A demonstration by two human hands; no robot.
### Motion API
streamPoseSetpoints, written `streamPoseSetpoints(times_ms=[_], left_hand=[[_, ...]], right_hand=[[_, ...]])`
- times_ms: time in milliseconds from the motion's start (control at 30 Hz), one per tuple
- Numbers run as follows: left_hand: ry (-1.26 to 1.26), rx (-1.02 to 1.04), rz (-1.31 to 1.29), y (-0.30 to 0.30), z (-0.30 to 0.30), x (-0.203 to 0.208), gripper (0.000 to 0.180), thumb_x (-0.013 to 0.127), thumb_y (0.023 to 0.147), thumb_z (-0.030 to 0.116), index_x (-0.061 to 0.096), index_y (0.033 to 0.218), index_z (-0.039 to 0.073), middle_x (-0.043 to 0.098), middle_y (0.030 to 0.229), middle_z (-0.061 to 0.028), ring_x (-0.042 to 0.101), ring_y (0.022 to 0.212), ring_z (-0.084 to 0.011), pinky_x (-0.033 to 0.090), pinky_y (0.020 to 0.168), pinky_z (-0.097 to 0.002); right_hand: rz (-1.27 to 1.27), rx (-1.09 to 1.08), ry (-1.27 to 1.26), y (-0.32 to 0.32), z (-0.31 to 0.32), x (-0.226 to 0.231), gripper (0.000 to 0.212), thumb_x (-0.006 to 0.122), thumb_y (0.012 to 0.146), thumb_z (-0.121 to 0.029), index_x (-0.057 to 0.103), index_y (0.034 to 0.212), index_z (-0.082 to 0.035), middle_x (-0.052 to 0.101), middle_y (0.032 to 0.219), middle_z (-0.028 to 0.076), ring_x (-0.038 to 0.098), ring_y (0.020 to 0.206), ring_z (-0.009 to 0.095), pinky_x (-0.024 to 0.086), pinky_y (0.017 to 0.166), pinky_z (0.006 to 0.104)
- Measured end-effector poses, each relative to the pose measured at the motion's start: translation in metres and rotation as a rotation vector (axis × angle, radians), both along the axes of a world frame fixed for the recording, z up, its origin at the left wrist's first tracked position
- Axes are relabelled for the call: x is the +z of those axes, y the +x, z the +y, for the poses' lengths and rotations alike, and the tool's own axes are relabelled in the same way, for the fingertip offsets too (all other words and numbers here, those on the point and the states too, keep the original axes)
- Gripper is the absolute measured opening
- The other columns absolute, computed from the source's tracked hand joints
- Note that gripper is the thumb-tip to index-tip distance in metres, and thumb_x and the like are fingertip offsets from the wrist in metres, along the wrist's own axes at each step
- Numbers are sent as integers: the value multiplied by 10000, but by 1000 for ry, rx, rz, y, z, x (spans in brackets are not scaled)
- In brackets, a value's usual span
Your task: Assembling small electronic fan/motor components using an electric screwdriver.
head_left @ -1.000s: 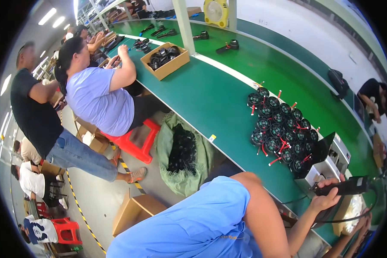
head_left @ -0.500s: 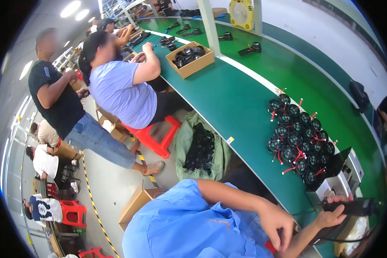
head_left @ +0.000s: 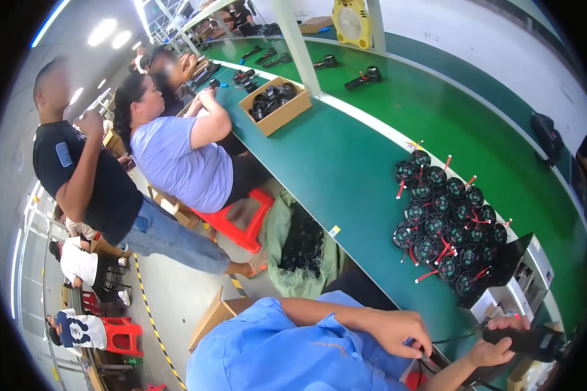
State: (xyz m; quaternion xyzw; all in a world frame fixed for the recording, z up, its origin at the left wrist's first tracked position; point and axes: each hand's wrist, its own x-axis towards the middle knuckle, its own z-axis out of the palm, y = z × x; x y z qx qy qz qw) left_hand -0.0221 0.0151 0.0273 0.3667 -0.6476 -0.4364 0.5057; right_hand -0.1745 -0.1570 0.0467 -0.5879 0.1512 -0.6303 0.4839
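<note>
My left hand (head_left: 406,333) is in front of my blue shirt near the table's edge. Its fingers are pinched together on a thin black cable (head_left: 421,368). Further right, my right hand (head_left: 496,345) grips a thick black cylindrical device (head_left: 535,344) that points to the right. Just beyond that hand stands an open grey metal box (head_left: 505,303) with small parts inside. Many round black fan motors (head_left: 440,225) with red wires lie clustered on the green table, beyond and left of the box.
A cardboard box (head_left: 297,106) of black parts sits further along the green table (head_left: 319,169). Black handheld fans (head_left: 365,78) lie on the green conveyor (head_left: 411,98). A green sack (head_left: 336,264) and a red stool (head_left: 251,228) stand left, near a seated person (head_left: 182,153) and a standing person (head_left: 88,166).
My left hand has gone from hanging loosely to pinching the cable, its wrist shifting slightly up and left. My right hand keeps hold of the black device. The standing person has raised a hand.
</note>
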Motion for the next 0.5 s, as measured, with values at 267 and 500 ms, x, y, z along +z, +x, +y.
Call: streamPoseSetpoints(times_ms=[267,500], left_hand=[[-341,86,-256,-13,-25,-16,37,579,775,72,584,786,38,532,578,-89,544,575,-278,404,497,-402],[-307,74,-286,-23,-37,-23,75,589,716,123,571,671,67,532,547,-107,551,566,-320,405,513,-439]], right_hand=[[24,-26,1,0,4,2,709,615,832,-448,365,1219,90,477,773,93,468,613,173,416,560,281],[0,1,-34,0,3,2,719,610,846,-451,361,1258,83,476,759,91,481,602,172,427,528,283]])
